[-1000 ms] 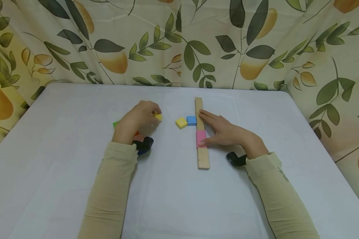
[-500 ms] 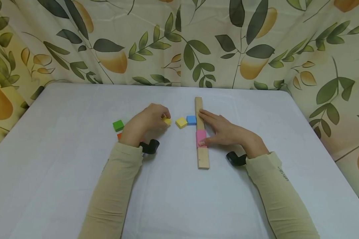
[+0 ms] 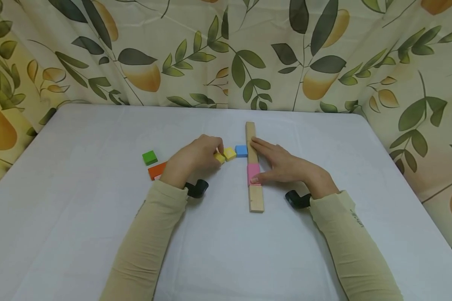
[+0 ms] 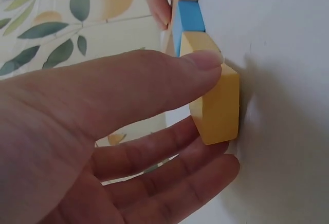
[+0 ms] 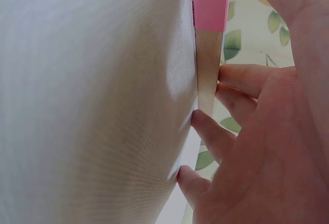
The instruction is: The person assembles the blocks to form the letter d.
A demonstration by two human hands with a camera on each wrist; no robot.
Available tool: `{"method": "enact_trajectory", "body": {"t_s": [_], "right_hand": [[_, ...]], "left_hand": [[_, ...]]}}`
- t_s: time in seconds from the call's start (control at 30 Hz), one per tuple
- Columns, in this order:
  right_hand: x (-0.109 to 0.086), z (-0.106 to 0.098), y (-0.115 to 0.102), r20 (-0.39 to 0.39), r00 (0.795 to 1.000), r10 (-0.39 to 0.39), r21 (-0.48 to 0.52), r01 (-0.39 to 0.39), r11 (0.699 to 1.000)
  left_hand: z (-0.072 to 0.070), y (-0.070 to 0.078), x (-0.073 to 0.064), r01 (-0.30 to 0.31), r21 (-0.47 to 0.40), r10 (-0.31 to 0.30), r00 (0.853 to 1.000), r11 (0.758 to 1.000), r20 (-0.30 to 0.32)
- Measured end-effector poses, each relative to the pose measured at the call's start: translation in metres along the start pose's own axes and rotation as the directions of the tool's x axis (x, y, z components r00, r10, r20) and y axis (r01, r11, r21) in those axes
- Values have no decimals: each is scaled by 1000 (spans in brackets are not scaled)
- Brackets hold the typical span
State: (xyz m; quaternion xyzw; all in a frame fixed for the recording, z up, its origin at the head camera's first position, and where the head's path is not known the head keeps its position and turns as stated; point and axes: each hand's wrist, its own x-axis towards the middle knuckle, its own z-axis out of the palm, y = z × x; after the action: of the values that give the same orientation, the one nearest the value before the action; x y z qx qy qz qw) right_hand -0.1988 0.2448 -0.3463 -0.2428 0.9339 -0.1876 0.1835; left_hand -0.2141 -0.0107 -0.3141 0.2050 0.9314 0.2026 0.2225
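My left hand (image 3: 196,156) pinches a yellow block (image 4: 222,108) between thumb and fingers, low over or on the table. Right beside it sits a second yellow block (image 3: 229,154), followed by a blue block (image 3: 241,151) that meets a straight row of blocks. That row has plain wooden blocks (image 3: 250,131) at its far part, a pink block (image 3: 253,169), and a plain wooden block (image 3: 256,200) at the near end. Along the row's right side rests my right hand (image 3: 286,167), fingers extended against the wood and thumb on the pink block.
Left of my left wrist lie a green block (image 3: 149,157) and an orange block (image 3: 157,170), partly hidden, with a sliver of a pinkish block (image 3: 157,177). All stand on a white-covered table (image 3: 218,246). A leaf-patterned curtain (image 3: 196,50) hangs behind.
My left hand has slid right with its yellow block, up to the other yellow block. The green and orange blocks have come into view behind it. My right hand has stayed put.
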Motion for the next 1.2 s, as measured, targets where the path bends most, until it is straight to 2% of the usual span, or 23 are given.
{"method": "enact_trajectory", "body": {"t_s": [0.13,0.3,0.47,0.67,0.9,1.2], "right_hand": [[1,0,0,3,1000,1,2,-1,1000],[1,0,1,8,1000,4,2,-4,1000],[1,1,1,4,1000,0,2,0,1000],[1,0,1,0,1000,-3,3,3,1000],[1,0,0,6,1000,9,7,-9,1000],[1,0,0,6,1000,3,12,-3,1000]], "left_hand": [[3,3,2,29,-10,-29,1000,1000,-4],[9,11,5,64,57,-62,998,996,-31],[16,16,9,31,106,-19,993,994,-113],[20,16,11,5,154,25,981,988,-190],[22,17,12,16,153,19,974,988,-225],[25,20,11,53,142,-17,970,988,-244]]}}
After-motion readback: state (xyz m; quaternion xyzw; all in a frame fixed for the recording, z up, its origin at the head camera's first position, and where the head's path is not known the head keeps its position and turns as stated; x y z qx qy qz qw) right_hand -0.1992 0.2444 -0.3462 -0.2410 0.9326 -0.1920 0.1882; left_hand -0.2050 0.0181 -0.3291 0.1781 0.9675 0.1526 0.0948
